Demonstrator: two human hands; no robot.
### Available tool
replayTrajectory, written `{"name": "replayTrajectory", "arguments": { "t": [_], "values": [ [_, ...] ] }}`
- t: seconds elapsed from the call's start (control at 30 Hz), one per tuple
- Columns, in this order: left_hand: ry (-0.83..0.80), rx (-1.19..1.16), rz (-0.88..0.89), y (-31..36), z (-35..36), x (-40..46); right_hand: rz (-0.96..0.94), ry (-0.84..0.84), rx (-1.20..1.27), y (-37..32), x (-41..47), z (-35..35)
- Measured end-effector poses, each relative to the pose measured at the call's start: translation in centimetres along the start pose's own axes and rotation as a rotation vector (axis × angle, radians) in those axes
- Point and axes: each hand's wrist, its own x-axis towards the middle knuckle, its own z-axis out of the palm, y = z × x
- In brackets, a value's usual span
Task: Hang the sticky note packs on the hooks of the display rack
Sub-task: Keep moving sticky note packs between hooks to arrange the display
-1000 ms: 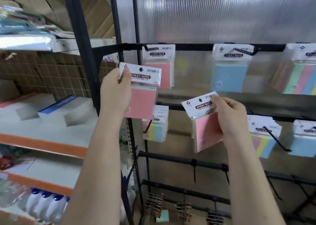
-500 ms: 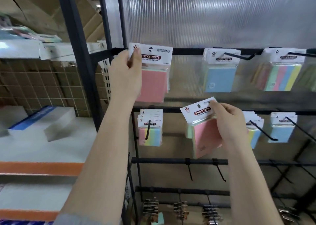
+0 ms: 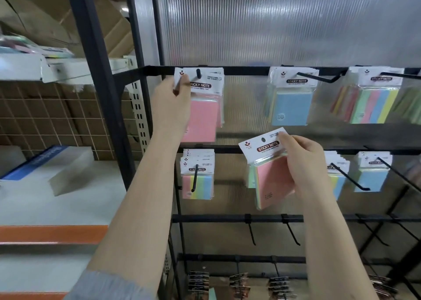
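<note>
**Pink pack on top-left hook, second pack in our R hand**

Nearest to us, our right hand (image 3: 303,165) is curled round a pink-fronted sticky note pack (image 3: 271,169), thumb and fingers pinching the white header card at its upper right corner; the pack is tilted, in front of the 2nd bar, not on any hook. Our left hand (image 3: 170,108) is up at the top bar of the display rack (image 3: 246,70), fingers pinching the left edge of the header of another pink pack (image 3: 202,108). The top-left hook (image 3: 198,74) pokes thru that pack's hang hole, so it's on the hook w/ our fingers on it.

Further back, on the top row: a blue pack (image 3: 291,99) and a striped multicolour pack (image 3: 373,97) hang on their hooks. 2nd row: a rainbow pack stack (image 3: 197,174) at left, more packs at right behind our R hand. Lower bars carry bare hooks (image 3: 292,233). Behind it all, a ribbed translucent panel (image 3: 273,21).
</note>
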Motion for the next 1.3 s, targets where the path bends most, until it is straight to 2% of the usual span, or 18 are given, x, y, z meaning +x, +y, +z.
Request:
{"name": "replayTrajectory", "arguments": {
  "t": [0.13,0.43,0.57,0.7,0.9,1.13,1.23,1.3],
  "values": [
    [-0.018,-0.082,-0.134,-1.1,1.6,1.4,-0.018,-0.011,0.005,-0.2,0.2,-0.1],
    [0.092,-0.068,-0.206,-1.3,3.2,2.6,-0.027,-0.020,0.000,-0.6,0.2,-0.2],
    [0.092,-0.091,-0.227,-1.0,3.0,2.1,-0.076,-0.002,-0.001,-0.7,0.0,-0.2],
    [0.059,-0.009,-0.229,-2.1,2.2,1.1,-0.161,0.005,-0.008,-1.0,-0.4,0.1],
    [-0.126,0.141,-0.289,-5.4,0.1,-2.5,-0.233,-0.012,0.007,-2.0,-0.9,1.1],
    [-0.391,0.430,-0.501,-10.2,-0.9,-7.0,-0.338,-0.067,0.101,-4.9,-1.3,3.8],
    [-0.450,0.528,-0.489,-11.2,-1.0,-7.8,-0.364,-0.096,0.121,-6.6,-1.3,5.4],
    [-0.483,0.508,-0.467,-11.8,-1.1,-8.3,-0.369,-0.088,0.171,-7.4,-1.2,6.5]
  ]
}}
